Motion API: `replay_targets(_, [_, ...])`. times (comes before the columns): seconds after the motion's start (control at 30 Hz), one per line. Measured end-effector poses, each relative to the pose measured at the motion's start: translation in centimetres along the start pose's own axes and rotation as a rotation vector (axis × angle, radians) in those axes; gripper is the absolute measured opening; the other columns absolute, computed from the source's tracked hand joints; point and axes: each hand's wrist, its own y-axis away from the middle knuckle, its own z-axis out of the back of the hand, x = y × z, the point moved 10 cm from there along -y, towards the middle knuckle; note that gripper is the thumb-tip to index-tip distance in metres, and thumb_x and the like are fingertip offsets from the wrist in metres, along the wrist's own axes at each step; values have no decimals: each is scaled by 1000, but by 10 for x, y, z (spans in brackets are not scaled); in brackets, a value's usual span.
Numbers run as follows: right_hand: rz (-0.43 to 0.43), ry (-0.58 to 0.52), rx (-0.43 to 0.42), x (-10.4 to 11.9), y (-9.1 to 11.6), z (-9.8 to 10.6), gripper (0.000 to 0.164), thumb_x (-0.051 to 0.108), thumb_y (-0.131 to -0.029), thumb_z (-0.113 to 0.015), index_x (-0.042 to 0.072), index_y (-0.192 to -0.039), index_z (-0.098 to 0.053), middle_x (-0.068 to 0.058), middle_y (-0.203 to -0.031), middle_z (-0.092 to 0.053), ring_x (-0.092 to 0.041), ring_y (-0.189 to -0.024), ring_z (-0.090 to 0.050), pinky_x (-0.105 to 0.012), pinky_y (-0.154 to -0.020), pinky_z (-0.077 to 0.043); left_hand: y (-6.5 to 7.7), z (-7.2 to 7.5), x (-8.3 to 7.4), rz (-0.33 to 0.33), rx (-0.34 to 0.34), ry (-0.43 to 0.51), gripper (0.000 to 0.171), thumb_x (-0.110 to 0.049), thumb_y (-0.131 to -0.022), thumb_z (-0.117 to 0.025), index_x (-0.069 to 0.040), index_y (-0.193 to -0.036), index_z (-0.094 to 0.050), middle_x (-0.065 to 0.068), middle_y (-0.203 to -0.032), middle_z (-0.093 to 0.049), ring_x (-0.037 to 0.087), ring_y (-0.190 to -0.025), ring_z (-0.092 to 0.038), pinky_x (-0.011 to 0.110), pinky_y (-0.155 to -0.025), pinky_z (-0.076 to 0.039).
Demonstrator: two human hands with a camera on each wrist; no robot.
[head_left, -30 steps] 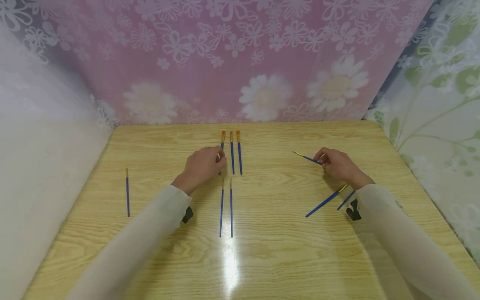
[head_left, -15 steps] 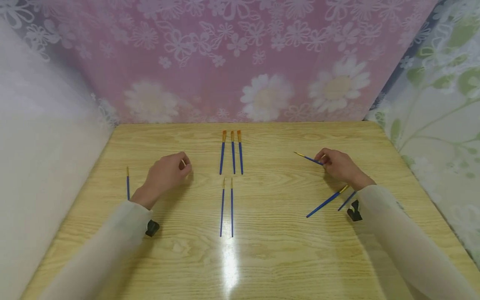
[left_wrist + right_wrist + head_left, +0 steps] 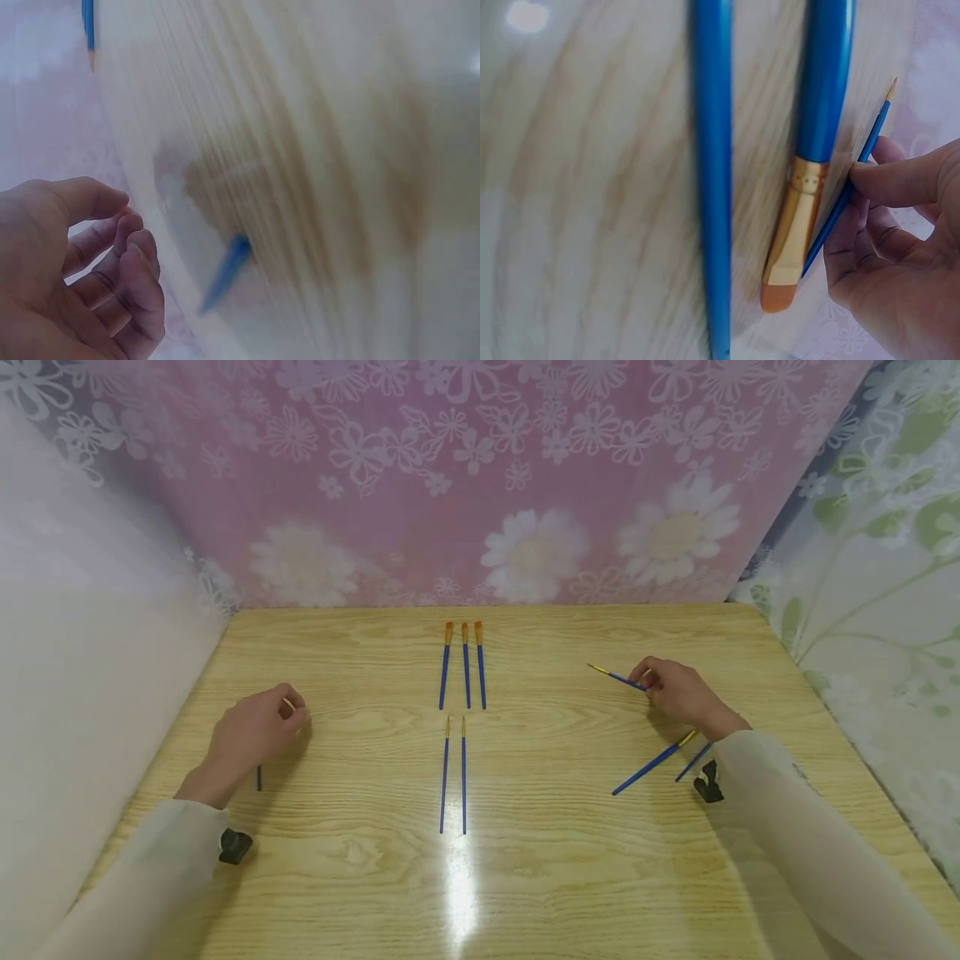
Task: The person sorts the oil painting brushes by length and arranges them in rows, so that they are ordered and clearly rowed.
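In the head view my left hand hovers above the table's left side, over a blue paintbrush whose upper part it hides. The left wrist view shows that brush's blue handle blurred, apart from the loosely curled, bare fingers. At right, my right hand pinches a thin blue paintbrush between thumb and fingers, its fine tip pointing left. Beneath the right wrist lie a thicker flat paintbrush and another blue paintbrush, partly covered by the sleeve.
Three flat paintbrushes with orange bristles lie side by side at the back middle of the wooden table. Nearer, two fine paintbrushes lie parallel. A pink floral curtain hangs behind the table.
My left hand has left the back row's leftmost flat brush and moved left, over the single brush there. The right hand stays put with its brush.
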Motion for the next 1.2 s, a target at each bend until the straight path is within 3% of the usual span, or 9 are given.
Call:
replay_targets(0.33, [24, 8, -20, 2, -2, 1, 29, -9, -105, -49, -3, -129, -64, -31, -123, -67, -45, -112, -64, -61, -95, -52, 17, 7, 44, 77, 41, -32, 27, -36, -104, -59, -11, -111, -67, 17, -115, -77, 22, -76, -63, 33, -57, -45])
replay_targets(0.5, [45, 14, -35, 5, -2, 2, 29, -10, -104, -50, -4, -127, -65, -32, -120, -68, -46, -110, -65, -62, -96, -53, 28, 10, 54, 124, 81, -39, 42, -44, -107, -60, -4, -117, -65, 24, -122, -74, 28, -85, -69, 33, -61, -48])
replay_targets(0.63, [45, 21, -39, 6, -2, 3, 29, -11, -103, -50, -4, -126, -65, -32, -120, -68, -47, -110, -65, -63, -97, -52, 33, 12, 56, 144, 98, -32, 49, -48, -109, -60, 0, -121, -63, 25, -120, -73, 30, -88, -69, 34, -65, -49])
replay_targets(0.87, [47, 16, -33, 4, 0, 3, 29, -11, -104, -49, -4, -127, -65, -32, -120, -67, -47, -111, -65, -63, -97, -52, 32, 10, 54, 147, 110, -47, 45, -44, -109, -60, -3, -127, -65, 25, -130, -74, 38, -98, -73, 40, -66, -52])
replay_targets(1.1, [38, 9, -28, 1, 0, 2, 29, -11, -105, -49, -4, -128, -64, -32, -122, -67, -47, -113, -65, -63, -98, -52, 28, 10, 46, 101, 84, -52, 32, -36, -108, -63, -10, -126, -69, 20, -128, -76, 43, -108, -72, 48, -71, -53])
replay_targets(1.2, [41, 8, -31, 2, 0, 2, 29, -11, -104, -49, -4, -128, -64, -32, -122, -67, -48, -113, -65, -64, -98, -52, 27, 10, 41, 66, 66, -49, 28, -29, -108, -65, -9, -125, -71, 20, -123, -77, 41, -103, -72, 48, -70, -53])
